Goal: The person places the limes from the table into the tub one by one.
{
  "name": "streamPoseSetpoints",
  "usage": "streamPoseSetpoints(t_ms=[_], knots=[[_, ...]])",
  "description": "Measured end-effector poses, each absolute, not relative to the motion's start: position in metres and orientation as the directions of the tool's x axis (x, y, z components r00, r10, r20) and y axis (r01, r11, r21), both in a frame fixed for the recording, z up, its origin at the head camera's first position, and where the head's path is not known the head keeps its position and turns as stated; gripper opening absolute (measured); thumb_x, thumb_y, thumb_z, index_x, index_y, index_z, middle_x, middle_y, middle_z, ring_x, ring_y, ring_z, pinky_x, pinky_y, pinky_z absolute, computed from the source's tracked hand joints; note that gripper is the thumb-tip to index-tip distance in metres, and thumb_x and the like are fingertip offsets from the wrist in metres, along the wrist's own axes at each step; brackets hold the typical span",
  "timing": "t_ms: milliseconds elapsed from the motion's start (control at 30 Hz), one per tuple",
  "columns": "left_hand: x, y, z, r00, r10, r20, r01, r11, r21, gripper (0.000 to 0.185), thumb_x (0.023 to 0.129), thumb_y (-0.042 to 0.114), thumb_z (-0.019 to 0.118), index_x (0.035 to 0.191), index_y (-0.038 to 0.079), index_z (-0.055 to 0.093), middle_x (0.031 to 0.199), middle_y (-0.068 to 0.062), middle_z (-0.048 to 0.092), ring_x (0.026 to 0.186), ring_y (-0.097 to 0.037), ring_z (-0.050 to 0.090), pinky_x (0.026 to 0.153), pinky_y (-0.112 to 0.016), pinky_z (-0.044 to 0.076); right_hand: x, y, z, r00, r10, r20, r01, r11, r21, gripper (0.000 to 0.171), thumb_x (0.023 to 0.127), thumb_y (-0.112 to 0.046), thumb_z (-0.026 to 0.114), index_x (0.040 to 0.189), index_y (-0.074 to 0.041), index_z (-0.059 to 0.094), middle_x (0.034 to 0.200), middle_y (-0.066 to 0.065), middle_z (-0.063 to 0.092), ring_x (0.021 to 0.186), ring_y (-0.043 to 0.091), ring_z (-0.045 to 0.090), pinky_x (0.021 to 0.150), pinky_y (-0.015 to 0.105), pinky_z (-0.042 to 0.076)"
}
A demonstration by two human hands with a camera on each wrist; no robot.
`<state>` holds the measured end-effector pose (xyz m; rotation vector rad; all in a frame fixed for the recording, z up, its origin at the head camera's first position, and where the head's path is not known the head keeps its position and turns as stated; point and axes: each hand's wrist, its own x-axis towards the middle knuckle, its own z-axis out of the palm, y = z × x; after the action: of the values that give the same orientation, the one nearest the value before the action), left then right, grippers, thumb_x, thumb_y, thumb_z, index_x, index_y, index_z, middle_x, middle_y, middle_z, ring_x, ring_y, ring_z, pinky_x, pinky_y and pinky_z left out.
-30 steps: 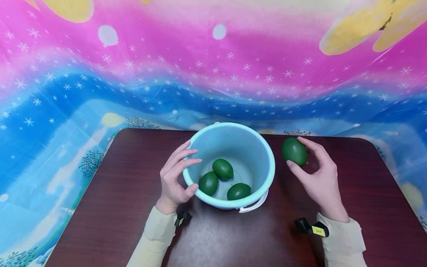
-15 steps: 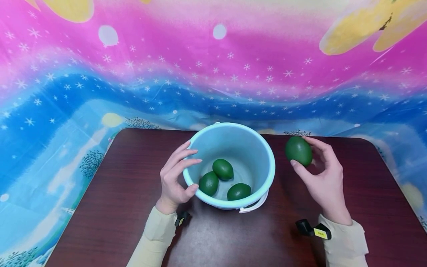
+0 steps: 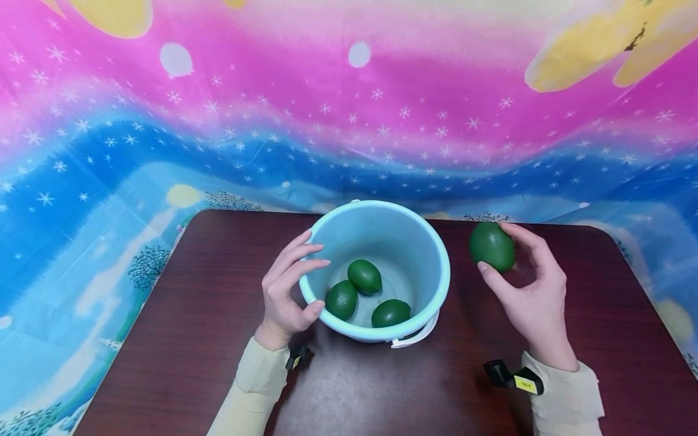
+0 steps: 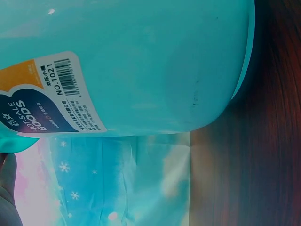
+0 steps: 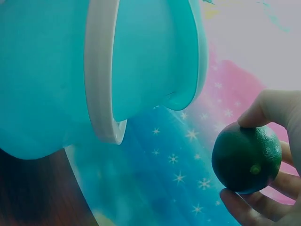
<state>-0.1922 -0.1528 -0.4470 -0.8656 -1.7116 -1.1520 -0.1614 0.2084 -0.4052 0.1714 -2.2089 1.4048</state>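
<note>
A light blue bucket (image 3: 376, 330) stands on the table, with three green limes (image 3: 364, 277) lying on its bottom. My left hand (image 3: 286, 290) holds the bucket's left rim; its fingers reach over the edge and the thumb lies at the near side. To the right of the bucket, my right hand (image 3: 537, 290) grips another green lime (image 3: 492, 247) between thumb and fingers, above the table. In the right wrist view this lime (image 5: 247, 157) is apart from the bucket (image 5: 146, 56). The left wrist view shows mostly the bucket's side (image 4: 141, 70) and a little of one finger.
The dark brown wooden table (image 3: 360, 387) has rounded far corners. Behind it hangs a pink and blue patterned cloth (image 3: 305, 109). The bucket's white handle (image 3: 417, 336) hangs down at its near right side. A printed label (image 4: 63, 80) is stuck on the bucket.
My right hand has moved slightly to the right with its lime, away from the bucket. My left hand, the bucket and the limes inside have stayed put.
</note>
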Motion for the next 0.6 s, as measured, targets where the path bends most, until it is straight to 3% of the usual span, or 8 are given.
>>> streamPoseSetpoints(t_ms=[600], knots=[[-0.1906, -0.1541, -0.4467, -0.378, 0.072, 0.923, 0.884, 0.325, 0.336, 0.063, 0.093, 0.062, 0.058, 0.099, 0.002, 0.076, 0.109, -0.021, 0.070, 0.118, -0.049, 0.060, 0.100, -0.053, 0.051, -0.1561, 0.2047, -0.4011, -0.820, 0.164, 0.548, -0.449, 0.408, -0.795, 0.073, 0.074, 0.020, 0.075, 0.142, -0.004, 0.059, 0.142, 0.013, 0.057, 0.124, 0.025, 0.058, 0.093, 0.020, 0.052]])
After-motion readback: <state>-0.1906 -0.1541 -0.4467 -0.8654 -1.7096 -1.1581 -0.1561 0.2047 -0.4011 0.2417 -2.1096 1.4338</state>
